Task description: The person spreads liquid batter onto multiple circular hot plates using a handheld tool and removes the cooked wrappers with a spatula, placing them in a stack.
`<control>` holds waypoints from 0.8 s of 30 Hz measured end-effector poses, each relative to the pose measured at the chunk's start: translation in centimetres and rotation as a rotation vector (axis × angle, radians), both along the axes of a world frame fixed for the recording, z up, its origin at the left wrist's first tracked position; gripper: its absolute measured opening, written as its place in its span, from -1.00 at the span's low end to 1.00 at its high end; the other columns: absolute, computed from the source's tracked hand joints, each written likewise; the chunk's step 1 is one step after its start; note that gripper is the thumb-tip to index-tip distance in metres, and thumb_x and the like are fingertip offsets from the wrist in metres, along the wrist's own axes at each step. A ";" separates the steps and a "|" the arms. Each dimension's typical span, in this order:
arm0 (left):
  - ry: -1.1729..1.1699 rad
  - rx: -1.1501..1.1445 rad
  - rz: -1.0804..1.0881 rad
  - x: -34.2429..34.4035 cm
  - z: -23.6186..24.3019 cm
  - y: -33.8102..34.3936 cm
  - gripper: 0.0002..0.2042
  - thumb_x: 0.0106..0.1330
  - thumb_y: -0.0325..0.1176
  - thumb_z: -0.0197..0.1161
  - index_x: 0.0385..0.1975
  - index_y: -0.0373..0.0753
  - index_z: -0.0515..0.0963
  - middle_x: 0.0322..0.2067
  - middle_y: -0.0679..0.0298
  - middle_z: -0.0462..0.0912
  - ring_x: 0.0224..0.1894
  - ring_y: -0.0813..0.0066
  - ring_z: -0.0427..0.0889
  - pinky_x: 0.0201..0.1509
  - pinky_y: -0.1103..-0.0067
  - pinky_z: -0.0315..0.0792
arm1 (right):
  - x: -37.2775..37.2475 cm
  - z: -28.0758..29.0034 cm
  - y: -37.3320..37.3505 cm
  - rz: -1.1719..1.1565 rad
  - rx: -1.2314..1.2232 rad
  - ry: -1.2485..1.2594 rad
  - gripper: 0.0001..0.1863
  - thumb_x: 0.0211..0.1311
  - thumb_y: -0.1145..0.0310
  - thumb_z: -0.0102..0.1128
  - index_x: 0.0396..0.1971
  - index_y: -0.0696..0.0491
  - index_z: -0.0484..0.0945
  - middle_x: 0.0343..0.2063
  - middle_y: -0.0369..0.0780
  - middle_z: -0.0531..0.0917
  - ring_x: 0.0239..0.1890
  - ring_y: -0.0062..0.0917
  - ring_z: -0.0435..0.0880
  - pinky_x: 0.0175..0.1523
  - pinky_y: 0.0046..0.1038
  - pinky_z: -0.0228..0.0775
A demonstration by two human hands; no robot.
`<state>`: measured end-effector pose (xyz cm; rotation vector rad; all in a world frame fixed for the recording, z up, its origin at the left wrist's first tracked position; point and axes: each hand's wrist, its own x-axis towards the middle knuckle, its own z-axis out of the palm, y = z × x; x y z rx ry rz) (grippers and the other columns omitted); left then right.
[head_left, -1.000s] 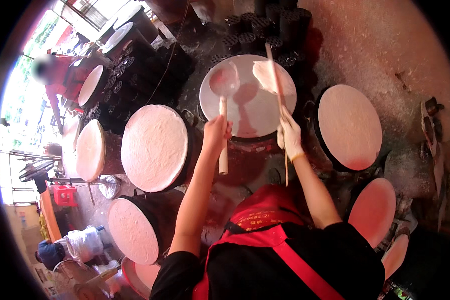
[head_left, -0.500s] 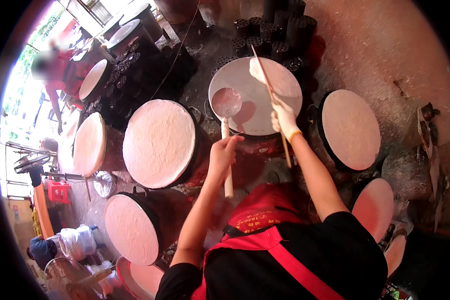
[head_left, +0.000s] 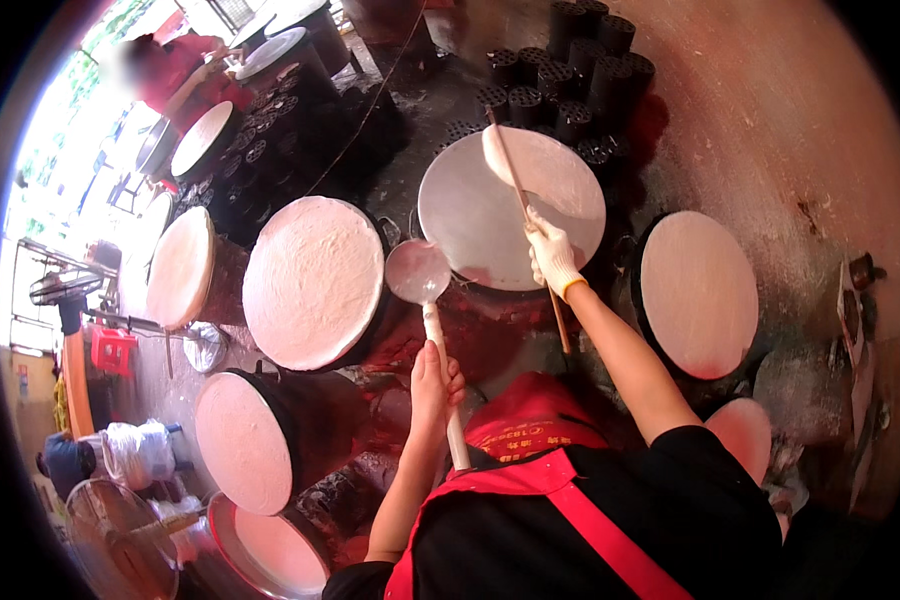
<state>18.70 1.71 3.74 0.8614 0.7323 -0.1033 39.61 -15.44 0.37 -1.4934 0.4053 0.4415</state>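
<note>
My bare left hand (head_left: 437,388) is closed round the pale handle of a ladle (head_left: 418,271). The ladle's round bowl sits just off the near-left rim of a grey round griddle (head_left: 465,215), and its handle end points back at my apron. My right hand (head_left: 552,252), in a white glove with a yellow cuff, grips a thin wooden stick (head_left: 507,160). The stick slants across the griddle, its far end passing over the left edge of a pale batter patch (head_left: 560,172) on the far right part. Its near end sticks out below my glove.
Pale-topped round drums surround me: a large one (head_left: 313,283) on the left, another (head_left: 248,443) nearer, one (head_left: 698,293) on the right. Black cylinders with holes (head_left: 570,75) stand behind the griddle. A co-worker in red (head_left: 185,75) bends over drums at far left; a fan (head_left: 65,290) stands below.
My left hand has drawn the ladle from above the griddle toward me and to the left, off its rim. The stick has swung slightly leftward at its far end. The co-worker has moved.
</note>
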 end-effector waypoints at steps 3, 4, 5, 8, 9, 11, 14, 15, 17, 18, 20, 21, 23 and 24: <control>0.020 -0.043 -0.006 -0.5 -1.7 -0.3 -0.72 0.43 -0.10 -0.04 -0.19 -0.21 0.37 -0.61 0.43 0.22 -0.68 0.72 0.16 -0.70 0.77 0.06 | -0.4 1.6 -4.0 0.251 0.120 0.040 -0.64 0.34 0.26 -0.03 0.11 -0.34 0.44 -0.73 -0.44 0.23 -0.87 -0.77 0.06 -0.80 -0.64 -0.06; 0.031 -0.037 0.025 -0.6 -1.7 -0.8 -0.73 0.44 -0.12 -0.04 -0.20 -0.21 0.35 -0.61 0.42 0.22 -0.68 0.71 0.18 -0.68 0.74 0.10 | -0.8 1.8 -6.0 0.252 0.122 0.027 -0.57 0.34 0.30 -0.05 0.18 -0.36 0.38 -0.75 -0.45 0.22 -0.87 -0.78 0.07 -0.81 -0.66 -0.08; 0.042 -0.030 0.059 -0.7 -1.8 -1.5 -0.74 0.44 -0.13 -0.05 -0.20 -0.22 0.34 -0.61 0.41 0.23 -0.67 0.70 0.20 -0.67 0.72 0.14 | -1.3 1.1 -8.2 0.194 0.077 0.006 -0.59 0.33 0.27 -0.03 0.16 -0.36 0.41 -0.75 -0.46 0.21 -0.87 -0.78 0.08 -0.81 -0.65 -0.06; 0.016 0.022 0.160 -1.2 -2.3 -3.7 -0.77 0.44 -0.20 -0.02 -0.21 -0.26 0.36 -0.54 0.38 0.31 -0.58 0.66 0.28 -0.58 0.67 0.25 | -0.3 -0.3 -10.9 0.033 -0.024 -0.052 -0.62 0.33 0.22 0.00 0.14 -0.34 0.44 -0.77 -0.47 0.19 -0.88 -0.75 0.10 -0.81 -0.63 -0.02; 0.037 0.058 0.185 -1.3 -2.2 -4.4 -0.77 0.44 -0.22 -0.02 -0.20 -0.28 0.37 -0.52 0.37 0.33 -0.57 0.66 0.29 -0.58 0.67 0.26 | 0.0 -0.9 -11.2 -0.016 -0.052 -0.068 -0.62 0.34 0.20 0.00 0.14 -0.34 0.44 -0.78 -0.47 0.18 -0.88 -0.75 0.10 -0.82 -0.62 -0.01; 0.073 0.089 0.231 -1.5 -1.5 -5.9 -0.78 0.43 -0.27 -0.01 -0.18 -0.32 0.39 -0.45 0.36 0.38 -0.56 0.69 0.27 -0.60 0.72 0.22 | 1.9 -2.5 -9.9 0.154 -0.057 -0.088 -0.62 0.33 0.19 0.02 0.14 -0.31 0.44 -0.81 -0.47 0.16 -0.89 -0.74 0.12 -0.82 -0.60 0.01; 0.028 -0.126 0.278 -2.2 -1.3 -7.5 -0.78 0.44 -0.28 -0.02 -0.18 -0.33 0.38 -0.44 0.36 0.37 -0.57 0.72 0.24 -0.62 0.78 0.17 | 4.0 -1.3 -6.1 0.272 -0.049 -0.058 -0.63 0.32 0.19 0.01 0.13 -0.25 0.46 -0.82 -0.46 0.18 -0.89 -0.72 0.13 -0.81 -0.59 0.04; 0.018 -0.183 0.306 -2.5 -1.6 -8.1 -0.77 0.45 -0.26 -0.04 -0.19 -0.34 0.36 -0.43 0.34 0.37 -0.60 0.73 0.20 -0.65 0.81 0.13 | 4.4 -1.3 -5.5 0.320 -0.044 -0.057 -0.62 0.33 0.18 0.01 0.14 -0.22 0.45 -0.82 -0.47 0.17 -0.89 -0.73 0.12 -0.81 -0.59 0.02; 0.019 -0.272 0.356 -3.5 -2.8 -8.7 -0.76 0.45 -0.24 -0.06 -0.19 -0.34 0.35 -0.43 0.33 0.37 -0.63 0.73 0.18 -0.67 0.81 0.12 | 4.4 -0.7 -6.2 0.474 -0.002 -0.028 -0.64 0.33 0.16 0.01 0.10 -0.21 0.47 -0.81 -0.48 0.16 -0.89 -0.74 0.11 -0.81 -0.60 -0.01; 0.018 -0.312 0.382 -4.1 -3.1 -8.8 -0.75 0.46 -0.23 -0.07 -0.19 -0.34 0.34 -0.43 0.33 0.36 -0.64 0.73 0.17 -0.67 0.80 0.11 | 4.4 -0.1 -6.6 0.553 0.024 -0.015 -0.65 0.34 0.16 0.01 0.09 -0.20 0.48 -0.81 -0.48 0.16 -0.89 -0.74 0.10 -0.81 -0.61 -0.02; 0.056 -0.292 0.445 -4.8 -3.2 -9.3 -0.71 0.46 -0.18 -0.08 -0.19 -0.33 0.32 -0.46 0.32 0.34 -0.65 0.73 0.16 -0.68 0.82 0.10 | 3.8 1.7 -9.5 0.694 0.062 -0.024 -0.76 0.37 0.21 -0.05 -0.06 -0.19 0.54 -0.79 -0.53 0.16 -0.88 -0.79 0.05 -0.82 -0.67 -0.11; 0.080 -0.281 0.473 -5.1 -2.9 -9.5 -0.71 0.45 -0.17 -0.07 -0.19 -0.33 0.32 -0.46 0.32 0.34 -0.64 0.73 0.16 -0.68 0.82 0.10 | 4.2 2.4 -11.5 0.745 0.061 0.062 -0.71 0.38 0.27 -0.10 0.02 -0.21 0.52 -0.77 -0.53 0.19 -0.87 -0.82 0.05 -0.82 -0.69 -0.15; 0.116 -0.260 0.507 -5.6 -2.4 -9.8 -0.70 0.45 -0.15 -0.06 -0.19 -0.33 0.31 -0.46 0.32 0.34 -0.64 0.73 0.17 -0.67 0.82 0.10 | 6.1 2.3 -15.1 0.772 0.083 0.094 -0.57 0.38 0.39 -0.19 0.19 -0.26 0.39 -0.76 -0.49 0.20 -0.86 -0.84 0.07 -0.84 -0.71 -0.12; 0.129 -0.250 0.513 -5.9 -2.5 -9.8 -0.69 0.45 -0.15 -0.05 -0.19 -0.33 0.31 -0.46 0.32 0.34 -0.63 0.72 0.18 -0.67 0.83 0.10 | 7.2 1.0 -16.1 0.735 0.025 0.013 -0.57 0.38 0.39 -0.19 0.20 -0.24 0.38 -0.74 -0.47 0.28 -0.87 -0.82 0.09 -0.85 -0.69 -0.05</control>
